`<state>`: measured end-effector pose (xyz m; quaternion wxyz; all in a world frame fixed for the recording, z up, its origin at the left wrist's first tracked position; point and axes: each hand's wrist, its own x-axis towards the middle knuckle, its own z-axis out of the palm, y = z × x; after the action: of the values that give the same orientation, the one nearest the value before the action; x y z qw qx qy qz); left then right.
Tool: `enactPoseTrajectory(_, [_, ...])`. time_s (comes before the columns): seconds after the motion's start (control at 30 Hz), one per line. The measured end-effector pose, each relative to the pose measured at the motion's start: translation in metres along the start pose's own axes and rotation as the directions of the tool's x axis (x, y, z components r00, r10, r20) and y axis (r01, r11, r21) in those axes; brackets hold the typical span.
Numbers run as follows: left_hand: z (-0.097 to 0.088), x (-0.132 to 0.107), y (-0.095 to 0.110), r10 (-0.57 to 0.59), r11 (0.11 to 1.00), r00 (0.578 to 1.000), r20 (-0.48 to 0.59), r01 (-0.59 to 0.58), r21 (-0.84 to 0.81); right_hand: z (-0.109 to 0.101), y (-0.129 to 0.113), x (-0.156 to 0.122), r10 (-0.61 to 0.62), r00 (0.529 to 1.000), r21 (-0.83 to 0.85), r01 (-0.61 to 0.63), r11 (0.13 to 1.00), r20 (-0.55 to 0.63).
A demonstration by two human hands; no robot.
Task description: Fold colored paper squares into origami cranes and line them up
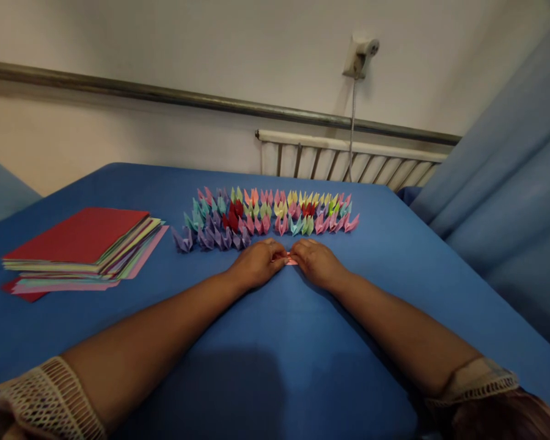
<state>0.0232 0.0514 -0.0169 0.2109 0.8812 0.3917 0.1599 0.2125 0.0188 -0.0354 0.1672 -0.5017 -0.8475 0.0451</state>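
Observation:
A small piece of pink paper (292, 261) lies on the blue-covered table, mostly hidden under my fingers. My left hand (260, 263) grips its left side, fingers bent and pressed together. From the right, my right hand (316, 261) presses on the paper with its fingers closed. The two hands almost meet over it. Just beyond them stand rows of folded paper cranes (282, 211) in purple, pink, red, yellow, green and light blue.
To the left lies a stack of coloured paper (80, 238) with a red sheet on top. Behind the table (371, 366) are a radiator (348, 156), a metal rail (187, 101) and a plugged socket (360, 58) with a hanging cord. A blue curtain (508, 183) hangs at right.

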Motion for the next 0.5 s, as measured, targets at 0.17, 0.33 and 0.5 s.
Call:
enactPoseTrajectory(0.17, [-0.0009,0.0029,-0.0019,-0.009,0.999,1.0,0.008,0.009,-0.033,0.0015,0.0011,-0.0006,0.009,1.0,0.04,-0.009,0.999,-0.016])
enactPoseTrajectory(0.33, [0.0013,0.0027,-0.0013,-0.037,0.999,0.999,-0.03,0.037,-0.007,-0.0019,-0.002,-0.0028,0.02,0.998,0.058,-0.017,0.998,-0.056])
enactPoseTrajectory(0.5, [0.0034,0.0016,-0.0014,-0.046,0.999,0.998,-0.034,0.046,-0.01,-0.001,0.0001,-0.0033,-0.019,0.999,0.054,0.022,0.998,-0.051])
